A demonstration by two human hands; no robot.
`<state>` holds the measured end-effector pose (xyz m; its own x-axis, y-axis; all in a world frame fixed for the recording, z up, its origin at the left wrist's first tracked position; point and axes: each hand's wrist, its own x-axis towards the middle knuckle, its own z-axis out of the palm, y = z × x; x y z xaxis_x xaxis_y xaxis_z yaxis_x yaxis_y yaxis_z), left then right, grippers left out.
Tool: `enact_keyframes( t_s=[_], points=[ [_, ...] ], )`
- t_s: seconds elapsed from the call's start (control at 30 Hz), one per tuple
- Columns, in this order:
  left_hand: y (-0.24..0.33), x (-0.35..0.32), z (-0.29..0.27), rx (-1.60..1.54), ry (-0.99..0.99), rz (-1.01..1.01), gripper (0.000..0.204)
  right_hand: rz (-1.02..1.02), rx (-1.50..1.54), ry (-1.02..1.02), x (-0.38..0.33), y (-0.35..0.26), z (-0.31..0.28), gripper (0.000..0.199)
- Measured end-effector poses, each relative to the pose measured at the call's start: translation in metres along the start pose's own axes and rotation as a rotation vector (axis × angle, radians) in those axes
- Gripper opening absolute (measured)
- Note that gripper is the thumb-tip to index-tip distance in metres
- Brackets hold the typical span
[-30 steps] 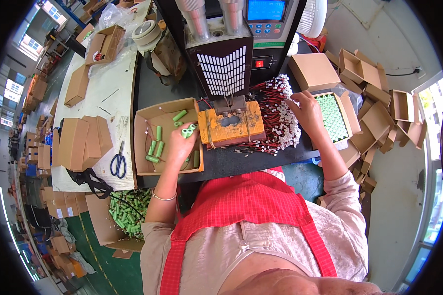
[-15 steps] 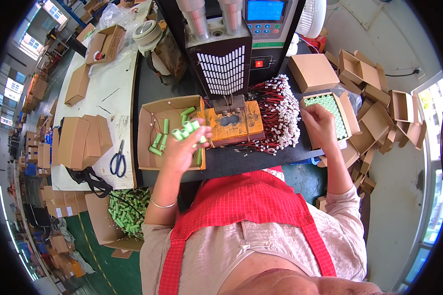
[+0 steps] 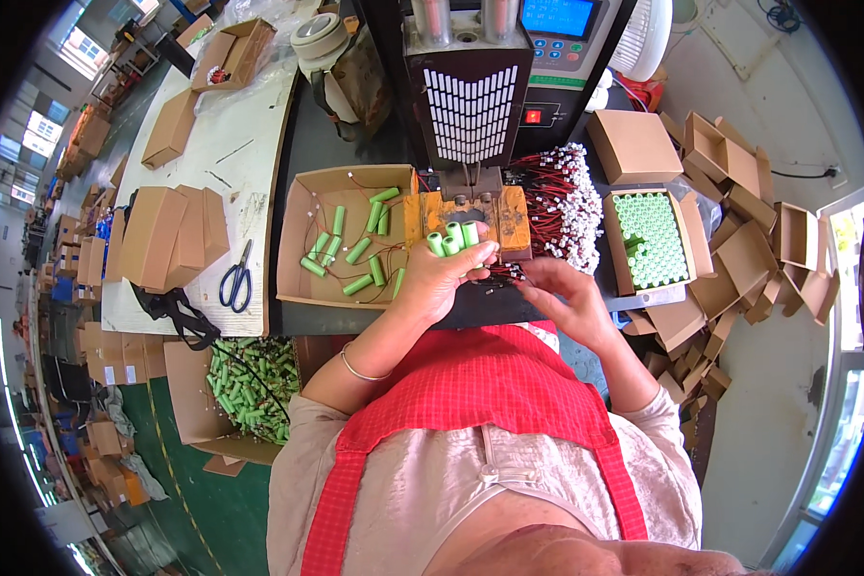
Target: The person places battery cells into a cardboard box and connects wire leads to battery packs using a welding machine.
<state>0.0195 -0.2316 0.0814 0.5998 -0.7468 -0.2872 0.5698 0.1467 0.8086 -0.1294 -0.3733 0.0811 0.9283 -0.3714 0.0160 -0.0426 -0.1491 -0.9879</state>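
Several green cylindrical battery cells (image 3: 452, 237) are bunched in my left hand (image 3: 442, 274), closed around them in front of the machine's orange block (image 3: 514, 217). Just to the right, my right hand (image 3: 571, 298) has its thumb and forefinger together at a red-and-black wire lead (image 3: 509, 272) by the block's near edge. A thick heap of such leads with white connectors (image 3: 574, 216) lies right of the block. On the left, a cardboard tray (image 3: 288, 278) holds loose green cells, some with wires attached. Upright cells (image 3: 655, 230) fill most of a cardboard box (image 3: 622, 280) at right.
A dark spot welder (image 3: 466, 106) with a lit control panel (image 3: 555, 48) rises behind the block. Scissors (image 3: 236, 278) and folded cartons lie on the white table (image 3: 269, 144). A large carton of wired cells (image 3: 250, 389) stands below left; cardboard boxes (image 3: 739, 240) pile up at right.
My left hand has moved right with the cells, from over the tray to the block. My right hand has left the box of upright cells and come to the wire leads.
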Motion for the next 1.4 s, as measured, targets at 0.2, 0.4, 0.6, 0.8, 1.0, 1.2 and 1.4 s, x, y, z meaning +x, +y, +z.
enact_keyframes(
  t_s=[0.2, 0.4, 0.6, 0.8, 1.0, 1.2, 1.4],
  points=[
    [0.007, -0.002, -0.005, 0.072, -0.060, 0.072, 0.031, 0.068, 0.033, 0.032, 0.038, -0.010, 0.015, 0.016],
    [0.027, 0.021, -0.013, 1.002, 0.095, 0.695, 0.023, 0.135, 0.143, 0.039, 0.068, -0.012, 0.015, 0.022],
    [0.023, 0.031, -0.015, 1.093, 0.108, 0.773, 0.025, 0.184, 0.071, 0.014, 0.080, -0.019, 0.019, 0.020],
    [0.026, 0.032, -0.013, 1.087, 0.103, 0.714, 0.014, 0.107, 0.036, -0.016, 0.089, -0.011, 0.023, 0.024],
    [0.028, 0.030, -0.013, 1.204, 0.146, 0.897, 0.017, 0.253, 0.097, -0.114, 0.080, -0.032, 0.012, 0.021],
    [0.045, 0.006, -0.016, 0.797, 0.064, 0.093, 0.023, 0.089, -0.176, -0.206, 0.060, -0.025, -0.002, 0.016],
    [0.041, 0.007, -0.040, 0.072, -0.193, -0.109, 0.037, -0.429, -0.222, -0.220, 0.059, -0.020, 0.008, 0.014]
  ],
)
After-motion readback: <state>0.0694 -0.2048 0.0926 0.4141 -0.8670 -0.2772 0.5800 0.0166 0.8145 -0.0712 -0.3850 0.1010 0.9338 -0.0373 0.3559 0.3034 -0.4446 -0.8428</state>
